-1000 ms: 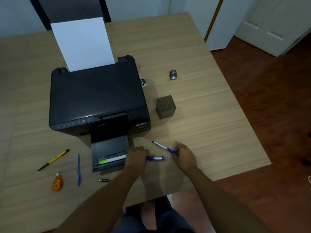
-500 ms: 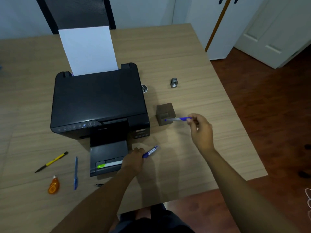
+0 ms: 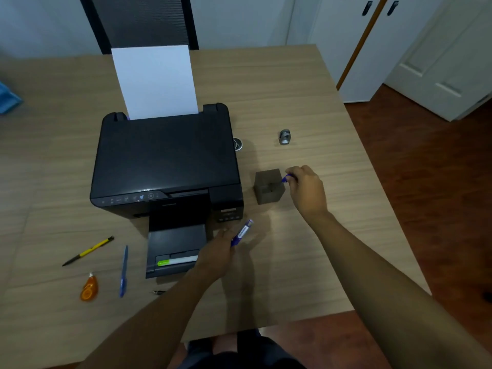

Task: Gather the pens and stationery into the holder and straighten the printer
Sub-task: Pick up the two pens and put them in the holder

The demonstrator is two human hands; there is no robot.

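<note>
A small dark cube holder [image 3: 267, 193] stands right of the black printer [image 3: 165, 158]. My right hand [image 3: 306, 190] grips a blue pen [image 3: 287, 178] by its top, its lower end down inside the holder. My left hand [image 3: 217, 254] holds a blue-and-white marker [image 3: 241, 232] above the table, in front of the printer. A green-tipped white highlighter [image 3: 177, 261] lies on the printer's output tray. On the table at the left lie a yellow pen [image 3: 89, 250], a blue pen [image 3: 123, 270], an orange correction tape [image 3: 89, 288] and a tiny dark piece [image 3: 159, 292].
A white sheet [image 3: 154, 81] stands in the printer's rear feed. A metal sharpener [image 3: 285, 137] and a small round metal item [image 3: 237, 144] lie behind the holder. The table's right edge [image 3: 372, 166] drops to a wooden floor. A dark chair back [image 3: 141, 22] is beyond the table.
Both hands picked pens up from the table's front. My right hand carried its pen up to the holder and lowered it in; my left hand lifted the marker.
</note>
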